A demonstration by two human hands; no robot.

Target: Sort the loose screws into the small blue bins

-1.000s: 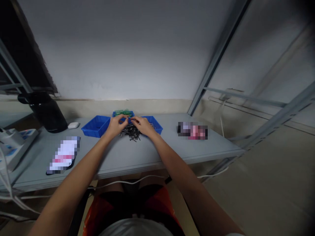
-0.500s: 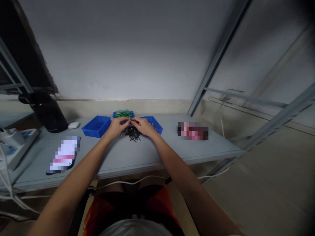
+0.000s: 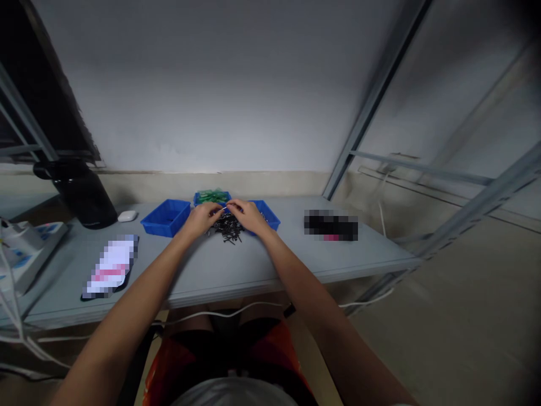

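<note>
Over a pile of dark screws (image 3: 229, 228) on the table, my two hands meet fingertip to fingertip. My left hand (image 3: 203, 217) pinches a thin, pale shaft that looks like a screw (image 3: 224, 208). At the shaft's other end, my right hand (image 3: 248, 216) has thumb and forefinger closed in a pinch; whatever lies between them is too small to make out. Just behind the hands, a blue bin (image 3: 196, 201) holds green pieces. By my right hand a second blue bin (image 3: 274, 224) contains small shiny parts, partly covered by the hand.
Left of the hands stands another blue bin (image 3: 157, 228). Farther left are a phone (image 3: 110, 265), a white earbud case (image 3: 127, 216), a black bottle (image 3: 87, 194) and a power strip (image 3: 38, 256). A blurred-out object (image 3: 332, 224) lies to the right. A white cable (image 3: 220, 313) hangs below the table edge.
The fingertips have drawn slightly apart, and the thin pale shaft now shows between them. My right hand has shifted a little to the right. The bins and pile look unchanged.
</note>
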